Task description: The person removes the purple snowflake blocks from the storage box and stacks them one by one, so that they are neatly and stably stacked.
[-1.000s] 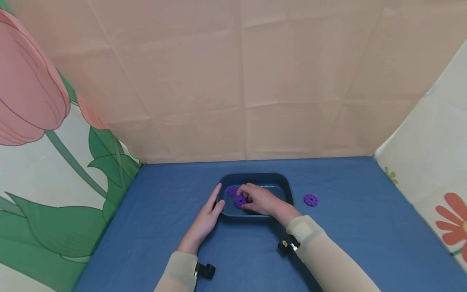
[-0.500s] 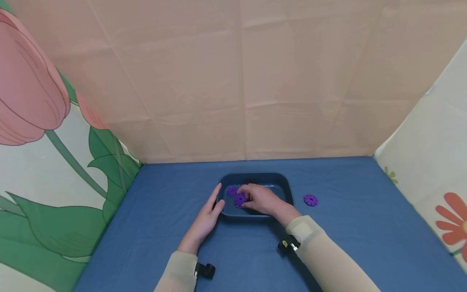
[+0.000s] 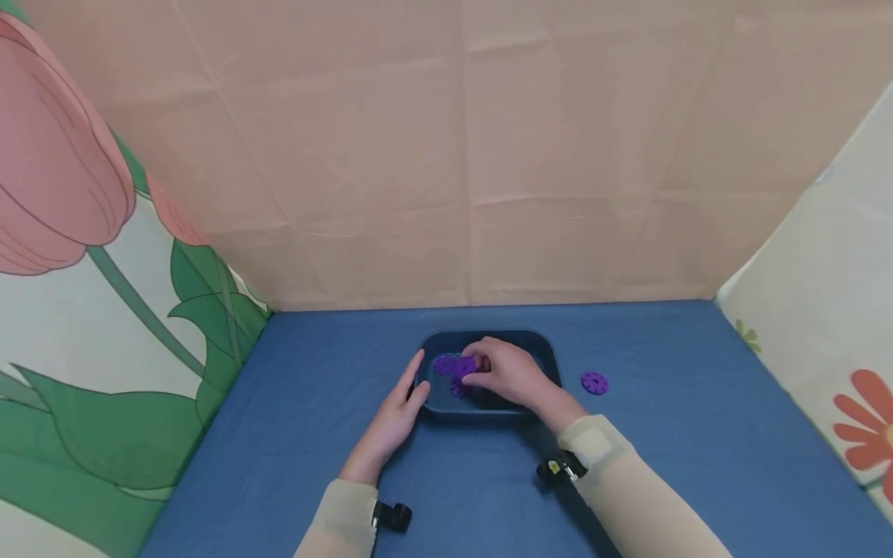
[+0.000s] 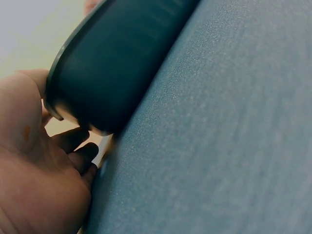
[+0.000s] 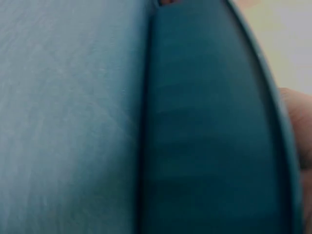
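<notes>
In the head view my right hand [image 3: 508, 373] reaches into the dark blue tray [image 3: 537, 341] and pinches a purple notched disc [image 3: 463, 367] between thumb and fingers. This disc overlaps another purple disc [image 3: 456, 388] lower in the tray; a further one [image 3: 443, 364] lies to its left. My left hand [image 3: 392, 422] rests against the tray's left front corner with its fingers extended. In the left wrist view the thumb lies at the rim and the other fingers beside the tray wall [image 4: 92, 73]. The tray wall [image 5: 209, 122] hides most of my right hand in the right wrist view.
One more purple disc [image 3: 594, 382] lies on the blue tablecloth [image 3: 670, 442], right of the tray. A plain beige backdrop [image 3: 460, 155] stands behind the table. Flower-printed panels [image 3: 823, 310] flank it on both sides.
My right hand has risen slightly and moved a little to the right, lifting the pinched disc off the tray's bottom and uncovering another disc beneath. My left hand keeps its place.
</notes>
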The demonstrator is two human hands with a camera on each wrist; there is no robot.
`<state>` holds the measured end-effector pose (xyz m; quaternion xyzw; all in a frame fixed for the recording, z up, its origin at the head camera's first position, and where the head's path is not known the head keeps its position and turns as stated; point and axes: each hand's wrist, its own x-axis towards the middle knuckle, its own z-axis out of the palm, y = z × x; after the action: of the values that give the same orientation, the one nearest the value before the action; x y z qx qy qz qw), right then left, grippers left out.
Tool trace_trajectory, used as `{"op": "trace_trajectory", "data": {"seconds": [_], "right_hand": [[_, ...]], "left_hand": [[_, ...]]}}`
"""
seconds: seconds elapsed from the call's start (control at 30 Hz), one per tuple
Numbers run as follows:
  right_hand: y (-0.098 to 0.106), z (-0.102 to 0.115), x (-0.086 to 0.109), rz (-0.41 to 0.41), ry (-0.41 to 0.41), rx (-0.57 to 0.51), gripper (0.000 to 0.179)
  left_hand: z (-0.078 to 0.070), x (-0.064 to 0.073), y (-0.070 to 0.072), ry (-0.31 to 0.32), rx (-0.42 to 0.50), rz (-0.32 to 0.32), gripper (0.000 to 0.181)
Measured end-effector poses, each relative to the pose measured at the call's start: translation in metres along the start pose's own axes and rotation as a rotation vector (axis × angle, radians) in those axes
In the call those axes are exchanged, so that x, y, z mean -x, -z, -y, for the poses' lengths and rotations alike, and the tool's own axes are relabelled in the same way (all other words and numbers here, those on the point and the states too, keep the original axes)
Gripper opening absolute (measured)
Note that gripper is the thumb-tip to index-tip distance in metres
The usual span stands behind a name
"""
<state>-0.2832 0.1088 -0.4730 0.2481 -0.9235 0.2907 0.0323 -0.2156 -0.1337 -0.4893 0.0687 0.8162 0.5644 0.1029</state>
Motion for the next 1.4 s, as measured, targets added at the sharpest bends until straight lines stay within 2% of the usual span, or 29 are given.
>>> {"op": "trace_trajectory", "data": {"seconds": [0.17, 0.33, 0.47, 0.7, 0.8, 1.03, 1.4], "right_hand": [[0.017, -0.002, 0.010, -0.080, -0.007, -0.020, 0.037], [0.030, -0.009, 0.024, -0.130, -0.031, -0.063, 0.038], [0.041, -0.015, 0.037, -0.177, -0.048, -0.091, 0.040], [0.060, -0.029, 0.059, -0.271, -0.069, -0.116, 0.039], [0.065, -0.038, 0.067, -0.293, -0.092, -0.116, 0.042], [0.075, -0.066, 0.085, -0.333, -0.129, -0.100, 0.040], [0.083, -0.102, 0.105, -0.393, -0.176, -0.069, 0.042]], "left_hand": [[-0.011, 0.005, 0.001, -0.004, -0.010, -0.001, 0.062], [-0.013, 0.006, 0.001, -0.007, -0.011, 0.004, 0.063], [-0.009, 0.004, 0.000, -0.009, -0.011, 0.007, 0.063], [0.020, -0.011, -0.004, -0.016, 0.006, -0.026, 0.062], [0.026, -0.013, -0.005, -0.029, -0.001, -0.047, 0.063], [0.027, -0.012, -0.007, -0.046, -0.007, -0.054, 0.064], [0.027, -0.013, -0.006, -0.022, 0.000, -0.049, 0.064]]}}
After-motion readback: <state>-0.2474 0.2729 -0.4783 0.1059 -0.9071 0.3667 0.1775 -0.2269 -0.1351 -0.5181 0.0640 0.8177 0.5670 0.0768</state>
